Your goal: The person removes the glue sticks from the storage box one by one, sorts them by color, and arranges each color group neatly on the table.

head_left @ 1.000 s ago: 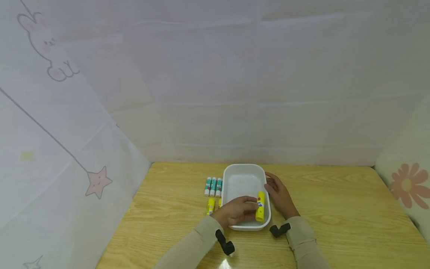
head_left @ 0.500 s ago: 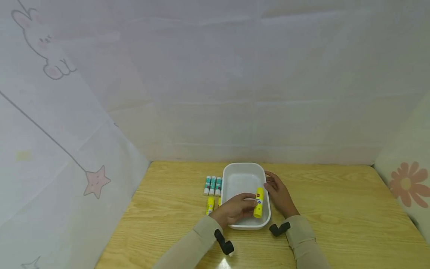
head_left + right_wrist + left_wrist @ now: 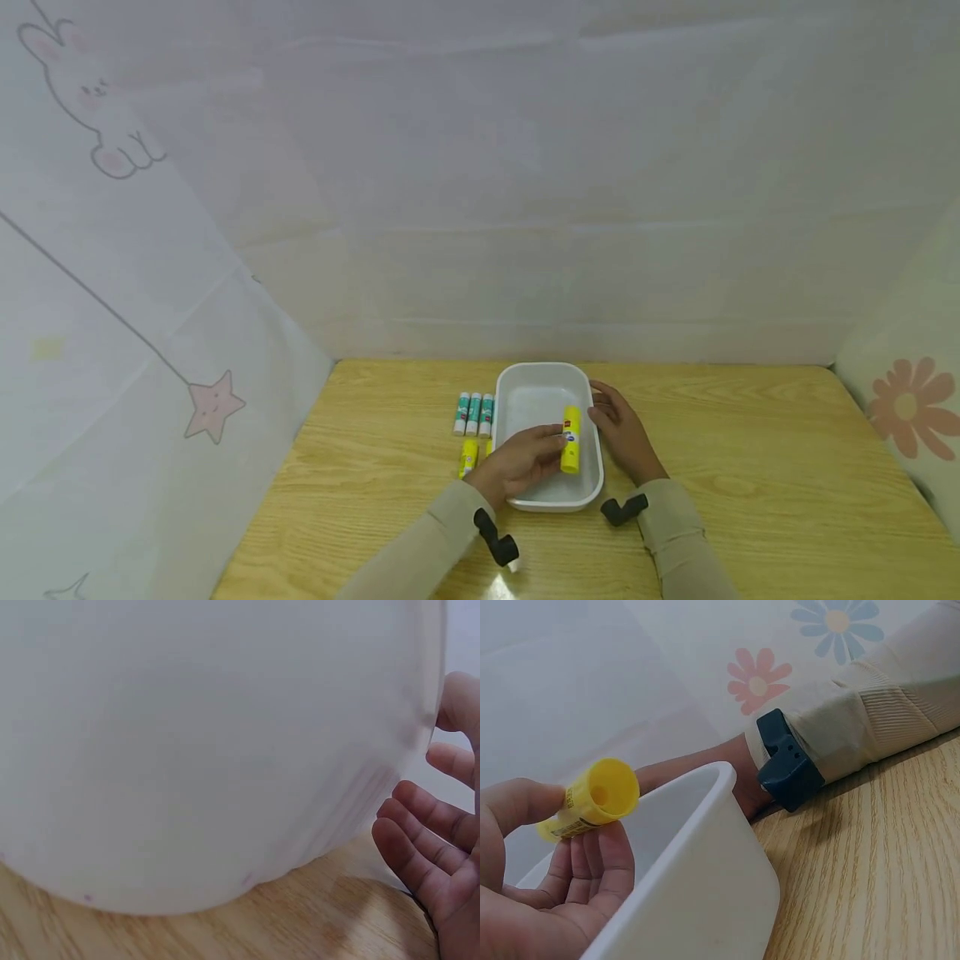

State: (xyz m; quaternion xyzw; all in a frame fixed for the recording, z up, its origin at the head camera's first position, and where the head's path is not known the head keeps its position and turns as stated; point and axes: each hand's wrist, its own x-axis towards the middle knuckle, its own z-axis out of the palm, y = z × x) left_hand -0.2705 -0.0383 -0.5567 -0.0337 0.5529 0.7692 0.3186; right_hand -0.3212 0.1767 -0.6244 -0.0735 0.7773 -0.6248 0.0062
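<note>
A yellow glue stick (image 3: 571,440) is held above the white plastic tray (image 3: 548,507) by my left hand (image 3: 525,460). In the left wrist view, the thumb lies against one side of the glue stick (image 3: 600,796) and the fingers support it underneath, its hollow end facing the camera. My right hand (image 3: 626,433) is at the tray's right side. In the right wrist view, its thumb reaches over the tray's rim and the index fingertip meets the outer wall, while the other fingers (image 3: 420,851) lie loosely extended beside it.
Left of the tray, several green-and-white glue sticks (image 3: 474,414) lie in a row. In front of them lie yellow glue sticks (image 3: 468,458), one partly hidden by the tray. The wooden table (image 3: 750,467) meets a pale cloth backdrop (image 3: 480,250) behind.
My left hand has lifted the yellow glue stick slightly and moved it a little left, turning it more upright in the head view. My right hand stays at the tray's side.
</note>
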